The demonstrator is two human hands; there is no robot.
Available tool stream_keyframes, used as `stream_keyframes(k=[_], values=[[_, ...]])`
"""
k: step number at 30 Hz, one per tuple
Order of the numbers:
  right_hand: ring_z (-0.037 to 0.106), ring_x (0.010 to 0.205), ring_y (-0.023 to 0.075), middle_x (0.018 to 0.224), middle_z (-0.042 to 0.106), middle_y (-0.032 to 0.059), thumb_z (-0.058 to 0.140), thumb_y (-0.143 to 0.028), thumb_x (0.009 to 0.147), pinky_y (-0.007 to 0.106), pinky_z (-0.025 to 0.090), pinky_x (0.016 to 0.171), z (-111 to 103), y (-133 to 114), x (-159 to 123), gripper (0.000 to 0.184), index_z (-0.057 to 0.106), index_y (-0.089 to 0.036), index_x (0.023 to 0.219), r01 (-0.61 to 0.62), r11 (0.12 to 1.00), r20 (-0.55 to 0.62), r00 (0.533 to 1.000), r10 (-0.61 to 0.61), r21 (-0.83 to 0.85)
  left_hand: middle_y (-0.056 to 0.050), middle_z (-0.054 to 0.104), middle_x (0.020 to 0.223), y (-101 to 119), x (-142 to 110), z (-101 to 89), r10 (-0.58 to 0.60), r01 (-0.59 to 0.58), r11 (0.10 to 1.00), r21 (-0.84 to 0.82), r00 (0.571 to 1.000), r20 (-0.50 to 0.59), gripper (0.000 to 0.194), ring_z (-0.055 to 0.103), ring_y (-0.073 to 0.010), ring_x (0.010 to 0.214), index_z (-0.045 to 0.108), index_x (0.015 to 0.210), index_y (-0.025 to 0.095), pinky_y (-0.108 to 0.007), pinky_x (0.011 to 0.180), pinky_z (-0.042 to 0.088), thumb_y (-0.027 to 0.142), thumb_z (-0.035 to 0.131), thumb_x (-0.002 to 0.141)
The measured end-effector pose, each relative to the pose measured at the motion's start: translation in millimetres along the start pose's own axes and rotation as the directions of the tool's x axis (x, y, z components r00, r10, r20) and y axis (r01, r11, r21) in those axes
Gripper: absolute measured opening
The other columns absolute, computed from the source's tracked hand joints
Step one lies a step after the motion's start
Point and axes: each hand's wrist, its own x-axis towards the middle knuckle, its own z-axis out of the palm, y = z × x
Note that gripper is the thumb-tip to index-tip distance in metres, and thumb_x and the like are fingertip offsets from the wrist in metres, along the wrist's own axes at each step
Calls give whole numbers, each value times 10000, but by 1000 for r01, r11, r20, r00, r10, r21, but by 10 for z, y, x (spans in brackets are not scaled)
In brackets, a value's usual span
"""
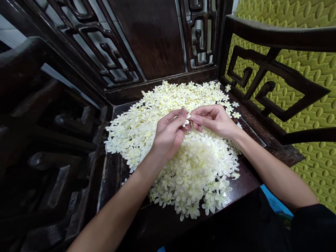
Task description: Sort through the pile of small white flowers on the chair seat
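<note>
A big heap of small cream-white flowers [183, 164] covers the seat of a dark carved wooden chair [244, 185]. Both hands meet above the middle of the heap. My left hand [169, 134] and my right hand [214, 119] pinch one small white flower [187, 120] between their fingertips. The remaining fingers of each hand are curled in. My forearms reach in from the bottom of the view, over the front of the seat.
The chair's carved backrest [154, 38] rises behind the heap, and an openwork armrest [275, 73] stands on the right. A second dark wooden chair [47, 147] sits to the left. A yellow-green padded wall [309, 70] lies beyond the right armrest.
</note>
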Motion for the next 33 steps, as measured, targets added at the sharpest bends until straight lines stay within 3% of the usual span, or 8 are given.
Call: stream_keyframes(k=[12, 17, 21, 23, 28, 30, 33], values=[[617, 622, 72, 789, 719, 31, 774, -294, 897, 208, 516, 569, 2, 0, -4, 191, 766, -118, 971, 22, 998, 14, 1000, -21, -53, -21, 629, 750, -3, -7, 29, 44, -44, 999, 3, 999, 8, 220, 548, -70, 633, 743, 781, 152, -215, 601, 468, 303, 899, 745], [610, 632, 46, 772, 693, -11, 750, -323, 910, 188, 497, 575, 28, -66, -22, 192, 751, -135, 946, -27, 989, -54, 998, 19, -146, 1, 594, 703, 30, 2, 85, 95, -98, 988, 122, 995, 30, 249, 524, -50, 582, 695, 708, 160, -217, 589, 446, 328, 803, 858], [634, 640, 52, 770, 739, -22, 772, -257, 891, 219, 493, 582, 17, -96, 5, 82, 787, -193, 940, -1, 994, -25, 1000, -2, -111, 15, 589, 738, 48, 7, 120, 108, -83, 960, 266, 991, -83, 265, 664, -97, 634, 665, 816, 168, -230, 616, 476, 386, 814, 829], [639, 631, 51, 747, 745, -33, 813, -288, 856, 224, 494, 586, 14, -101, 15, 104, 787, -207, 915, -1, 994, -28, 1000, -2, -114, 41, 558, 720, 49, -6, 128, 136, -102, 958, 269, 985, -110, 206, 688, -100, 632, 630, 838, 187, -226, 628, 458, 322, 784, 858], [630, 635, 15, 742, 718, -73, 667, -250, 953, 205, 481, 639, 39, -131, 6, 159, 737, -108, 959, -28, 982, -56, 998, 18, -187, 46, 554, 674, 20, -7, 93, 257, -253, 925, 282, 966, 25, 247, 590, -63, 566, 595, 753, 182, -228, 563, 436, 279, 798, 856], [622, 637, 17, 738, 716, -81, 624, -208, 969, 223, 483, 652, 54, -150, -2, 148, 728, -102, 960, -43, 980, -67, 997, 31, -192, 38, 553, 618, 8, 4, 80, 343, -367, 897, 248, 930, 133, 295, 562, -79, 546, 636, 735, 178, -249, 535, 458, 381, 846, 781], [629, 647, 41, 733, 723, -75, 622, -168, 964, 242, 502, 648, 65, -163, -3, 129, 738, -144, 913, -47, 987, -63, 997, 37, -156, 32, 576, 640, 4, 1, 87, 350, -381, 877, 292, 924, 157, 372, 595, -78, 591, 631, 685, 169, -251, 606, 484, 492, 807, 737]])
